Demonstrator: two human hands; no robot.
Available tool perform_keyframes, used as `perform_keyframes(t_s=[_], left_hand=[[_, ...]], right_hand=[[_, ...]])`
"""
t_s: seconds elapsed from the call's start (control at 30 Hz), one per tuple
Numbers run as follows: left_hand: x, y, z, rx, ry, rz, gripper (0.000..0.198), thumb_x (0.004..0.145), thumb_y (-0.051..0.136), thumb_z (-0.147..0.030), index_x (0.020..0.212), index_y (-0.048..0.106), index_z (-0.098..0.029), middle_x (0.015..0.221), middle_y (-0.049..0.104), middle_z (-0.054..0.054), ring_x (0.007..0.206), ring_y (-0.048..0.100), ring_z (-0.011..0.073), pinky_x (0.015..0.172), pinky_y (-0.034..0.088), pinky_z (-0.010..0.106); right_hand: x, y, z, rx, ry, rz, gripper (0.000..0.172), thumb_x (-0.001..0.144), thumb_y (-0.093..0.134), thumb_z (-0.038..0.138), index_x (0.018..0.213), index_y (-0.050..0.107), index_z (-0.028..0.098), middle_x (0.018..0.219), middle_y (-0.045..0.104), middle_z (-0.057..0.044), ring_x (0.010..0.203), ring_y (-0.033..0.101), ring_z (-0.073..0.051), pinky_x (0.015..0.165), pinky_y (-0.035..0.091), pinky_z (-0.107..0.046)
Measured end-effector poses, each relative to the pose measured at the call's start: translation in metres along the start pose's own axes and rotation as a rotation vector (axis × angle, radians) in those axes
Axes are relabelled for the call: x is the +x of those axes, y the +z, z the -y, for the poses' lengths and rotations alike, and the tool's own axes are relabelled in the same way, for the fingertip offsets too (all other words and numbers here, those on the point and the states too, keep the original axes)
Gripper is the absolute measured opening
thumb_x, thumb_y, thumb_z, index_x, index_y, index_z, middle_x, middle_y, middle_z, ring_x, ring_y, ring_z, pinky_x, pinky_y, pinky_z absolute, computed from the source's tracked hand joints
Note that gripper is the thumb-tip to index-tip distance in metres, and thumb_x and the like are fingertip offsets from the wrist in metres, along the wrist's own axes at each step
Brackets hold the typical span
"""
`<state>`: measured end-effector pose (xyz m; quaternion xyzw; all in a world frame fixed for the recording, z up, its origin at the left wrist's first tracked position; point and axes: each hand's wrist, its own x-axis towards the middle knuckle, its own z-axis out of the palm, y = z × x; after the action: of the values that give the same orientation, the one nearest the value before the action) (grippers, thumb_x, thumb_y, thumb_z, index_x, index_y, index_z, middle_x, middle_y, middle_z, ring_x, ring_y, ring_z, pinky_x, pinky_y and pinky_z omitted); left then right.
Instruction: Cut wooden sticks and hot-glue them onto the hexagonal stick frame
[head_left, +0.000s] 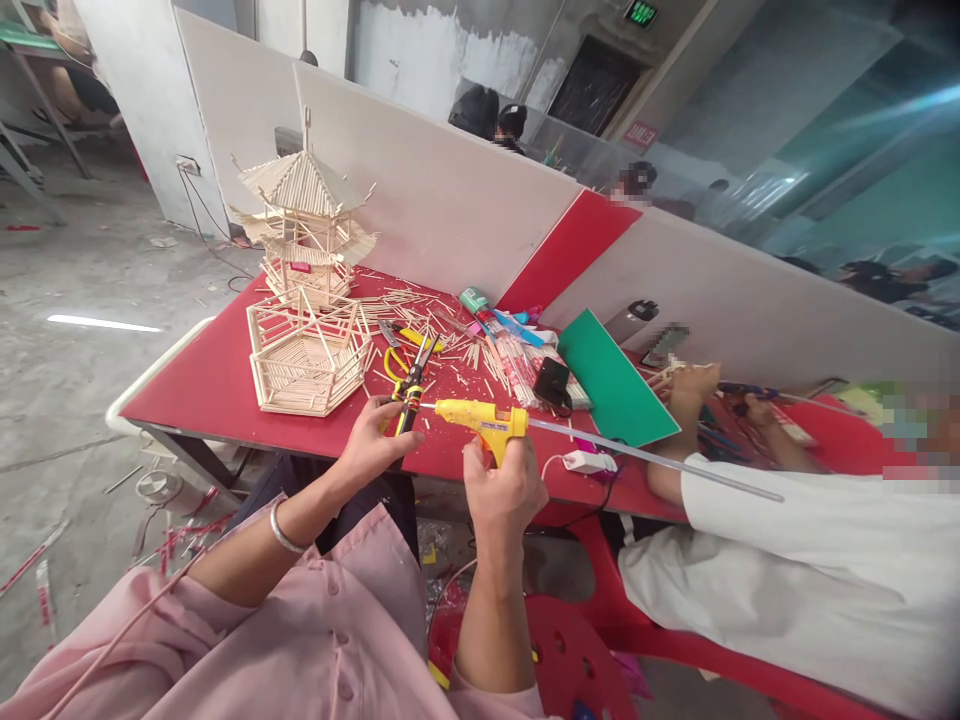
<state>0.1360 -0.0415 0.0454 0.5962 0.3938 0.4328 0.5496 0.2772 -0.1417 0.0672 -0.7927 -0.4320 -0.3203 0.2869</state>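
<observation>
My right hand [506,480] is wrapped around the grip of a yellow hot glue gun [480,415]. Its nozzle points left, and a long clear glue stick [660,458] sticks out of its back. My left hand [375,437] is at a pair of black long-nose pliers [414,385] with yellow and orange on the handles, thumb and fingers around the handles; the exact grip is partly hidden. The glue gun's nozzle is close to these handles. Left of my hands stands an open six-sided frame of wooden sticks [311,360]. Behind it rises a stick pagoda model [304,220] with tiered roofs.
Loose sticks [405,305] lie scattered over the red table [202,370]. Yellow-handled cutters [420,340], bagged sticks [525,365], a black box [553,383], a green board [615,375] and a white power strip [590,462] lie there. A co-worker in a white shirt [787,560] sits at the right.
</observation>
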Motion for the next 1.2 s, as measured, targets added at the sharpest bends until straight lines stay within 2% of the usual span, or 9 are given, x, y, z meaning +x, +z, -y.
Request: perform_keyframes(t_s=[0.17, 0.4, 0.67, 0.87, 1.2], left_hand=[[-0.003, -0.001, -0.01, -0.038, -0.081, 0.035, 0.036, 0.058, 0.074, -0.035, 0.09, 0.076, -0.018, 0.098, 0.058, 0.006, 0.092, 0.059, 0.0232, 0.082, 0.048, 0.035], [-0.008, -0.003, -0.016, -0.259, -0.229, 0.241, 0.034, 0.065, 0.071, -0.04, 0.09, 0.076, -0.017, 0.069, 0.062, 0.001, 0.064, 0.054, 0.0143, 0.06, 0.043, 0.027], [-0.011, -0.002, -0.026, -0.428, -0.417, 0.251, 0.031, 0.065, 0.071, -0.04, 0.081, 0.077, -0.013, 0.084, 0.071, 0.012, 0.081, 0.065, 0.0223, 0.062, 0.049, 0.028], [-0.012, -0.006, -0.032, -0.472, -0.406, 0.324, 0.025, 0.071, 0.066, -0.04, 0.069, 0.075, -0.017, 0.085, 0.071, 0.009, 0.073, 0.062, 0.0171, 0.061, 0.05, 0.027], [-0.01, -0.008, -0.027, -0.574, -0.472, 0.418, 0.028, 0.074, 0.064, -0.042, 0.059, 0.067, -0.018, 0.103, 0.07, 0.011, 0.092, 0.065, 0.024, 0.069, 0.053, 0.031]], right_hand=[[-0.001, 0.001, 0.001, 0.0, -0.009, 0.013, 0.021, 0.082, 0.052, 0.036, 0.087, 0.061, 0.018, 0.072, 0.059, -0.005, 0.066, 0.059, -0.021, 0.056, 0.04, -0.03], [0.0, 0.002, 0.004, 0.023, 0.006, 0.01, 0.021, 0.083, 0.051, 0.035, 0.089, 0.061, 0.018, 0.077, 0.062, -0.008, 0.07, 0.061, -0.023, 0.057, 0.042, -0.031], [0.001, 0.008, 0.003, 0.044, -0.025, -0.002, 0.027, 0.086, 0.05, 0.036, 0.1, 0.061, 0.016, 0.082, 0.064, -0.01, 0.075, 0.063, -0.024, 0.06, 0.045, -0.032], [0.0, 0.012, 0.004, 0.018, -0.047, -0.005, 0.027, 0.086, 0.051, 0.037, 0.1, 0.061, 0.015, 0.084, 0.065, -0.01, 0.075, 0.064, -0.024, 0.059, 0.044, -0.031], [0.004, 0.012, 0.007, 0.031, -0.071, -0.021, 0.032, 0.087, 0.052, 0.037, 0.106, 0.061, 0.013, 0.084, 0.065, -0.01, 0.076, 0.065, -0.023, 0.06, 0.046, -0.03]])
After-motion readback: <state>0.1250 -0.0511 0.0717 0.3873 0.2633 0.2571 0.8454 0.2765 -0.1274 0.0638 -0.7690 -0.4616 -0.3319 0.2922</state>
